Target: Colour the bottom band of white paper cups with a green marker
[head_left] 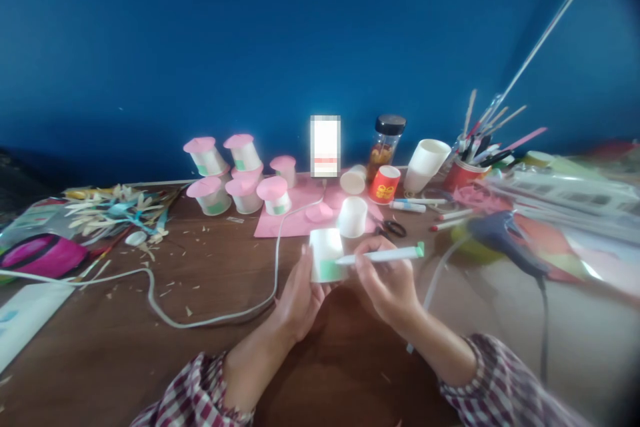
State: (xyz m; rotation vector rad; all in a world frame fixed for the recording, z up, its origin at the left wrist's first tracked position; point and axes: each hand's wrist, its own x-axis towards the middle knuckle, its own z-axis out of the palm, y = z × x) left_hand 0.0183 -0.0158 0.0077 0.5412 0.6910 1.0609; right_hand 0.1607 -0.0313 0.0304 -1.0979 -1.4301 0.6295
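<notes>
My left hand [300, 297] is wrapped round a white paper cup [327, 243] that has a green patch low on its side. In my right hand [387, 283] is a white marker [387, 255] with a green end, its tip at the cup's side by the green patch. Just beyond them stands another white paper cup [353, 217]. A pink paper sheet [285, 213] lies behind, with a small folded pink piece [319, 212] on it. Several white cups with pink paper tops [243, 190] are stacked and standing at the back left.
A white cable [200, 323] snakes across the brown table. Scissors [395, 228], a red cup [385, 185], a dark-lidded jar [387, 143] and stacked cups [425, 163] stand or lie behind. A glue gun [507, 240] and clutter lie right; cut strips [117, 210] lie left.
</notes>
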